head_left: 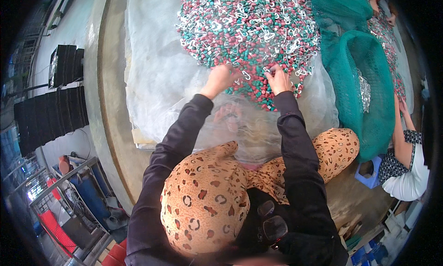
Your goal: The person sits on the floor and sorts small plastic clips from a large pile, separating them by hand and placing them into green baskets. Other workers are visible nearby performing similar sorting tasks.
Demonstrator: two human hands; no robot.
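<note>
A wide pile of small red and green cone-like pieces (pixel 263 97), mixed with white looped clips (pixel 249 17), lies on a sheet of translucent plastic (pixel 161 72). At the pile's near edge, my left hand (pixel 218 80) is closed, its fingertips turned into the pieces; whatever it holds is hidden. A loose white clip (pixel 246 75) lies just right of it. My right hand (pixel 279 80) is a short way to the right, thumb and fingers pinched, with a white clip (pixel 267 71) at the fingertips. Both hands are low over the pile, apart from each other.
Green netting (pixel 344 77) lies along the pile's right side, with a batch of white clips (pixel 363 91) in its fold. Beyond it, another person's arms (pixel 400 127) reach to a second pile. A blue plastic stool (pixel 369 172) stands at right; black crates (pixel 53 118) are at left.
</note>
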